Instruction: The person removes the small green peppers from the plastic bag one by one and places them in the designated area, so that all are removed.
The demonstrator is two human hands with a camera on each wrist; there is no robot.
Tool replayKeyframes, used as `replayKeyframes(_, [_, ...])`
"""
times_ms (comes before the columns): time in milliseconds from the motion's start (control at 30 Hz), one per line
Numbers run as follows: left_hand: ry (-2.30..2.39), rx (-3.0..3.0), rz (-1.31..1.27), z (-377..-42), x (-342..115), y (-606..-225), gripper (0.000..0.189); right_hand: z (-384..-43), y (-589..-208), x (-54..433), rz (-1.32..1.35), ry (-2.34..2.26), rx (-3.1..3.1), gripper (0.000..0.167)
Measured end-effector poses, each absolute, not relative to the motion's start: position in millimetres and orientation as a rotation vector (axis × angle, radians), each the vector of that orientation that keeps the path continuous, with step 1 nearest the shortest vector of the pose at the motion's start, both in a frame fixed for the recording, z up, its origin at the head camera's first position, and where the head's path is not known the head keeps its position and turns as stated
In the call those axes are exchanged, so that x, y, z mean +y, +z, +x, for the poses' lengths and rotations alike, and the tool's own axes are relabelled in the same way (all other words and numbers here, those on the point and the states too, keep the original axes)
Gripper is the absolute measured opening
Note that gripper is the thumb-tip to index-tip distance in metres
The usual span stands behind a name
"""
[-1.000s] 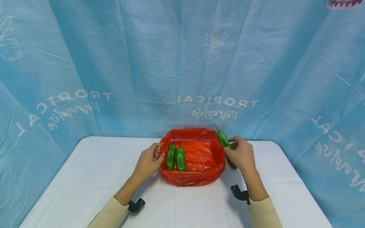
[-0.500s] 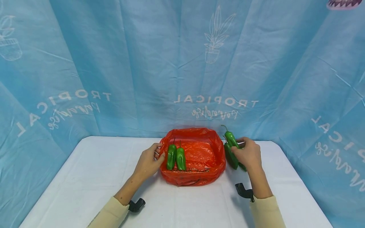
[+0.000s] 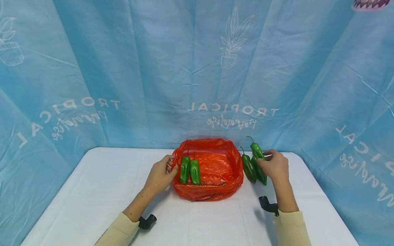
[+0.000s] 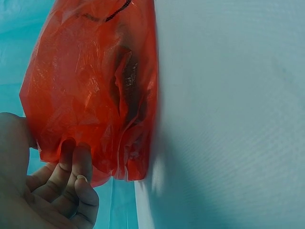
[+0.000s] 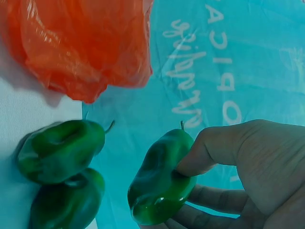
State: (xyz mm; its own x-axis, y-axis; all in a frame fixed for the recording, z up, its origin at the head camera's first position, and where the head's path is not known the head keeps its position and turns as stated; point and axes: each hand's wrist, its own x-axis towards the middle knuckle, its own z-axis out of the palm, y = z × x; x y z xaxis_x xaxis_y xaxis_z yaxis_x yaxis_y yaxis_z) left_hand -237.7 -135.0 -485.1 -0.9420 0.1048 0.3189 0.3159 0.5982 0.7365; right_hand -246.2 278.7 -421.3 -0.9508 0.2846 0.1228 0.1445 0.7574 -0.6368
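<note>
A red plastic bag (image 3: 212,194) stands wide-mouthed at the back middle of the white table. Two green peppers (image 3: 185,169) are side by side in its left part. My left hand (image 3: 160,174) pinches the bag's left rim; in the left wrist view its curled fingers (image 4: 82,164) lie against the plastic. To the right of the bag, my right hand (image 3: 277,166) holds another green pepper (image 5: 162,176) between thumb and fingers, raised above the table. Below it, two more green peppers (image 3: 249,169) lie close together on the cloth, stems toward the back.
A white cloth covers the table (image 3: 197,225). Right behind it hangs a blue printed curtain (image 3: 166,85), which also runs along both sides. A black curved piece (image 3: 268,206) sticks out at the right wrist, and a similar one (image 3: 147,222) at the left.
My right hand has moved to the right, away from the bag, with the pepper in it. The two peppers on the table have come into fuller view. The left hand has stayed put.
</note>
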Motion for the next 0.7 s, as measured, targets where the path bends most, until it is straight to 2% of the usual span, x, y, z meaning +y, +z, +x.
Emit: replayKeyframes(700, [-1.274,-2.586,-0.349,-237.9,-135.1,-485.1,0.034,-255.1,-442.1,304.6,-0.496,0.947,-2.722,0.047])
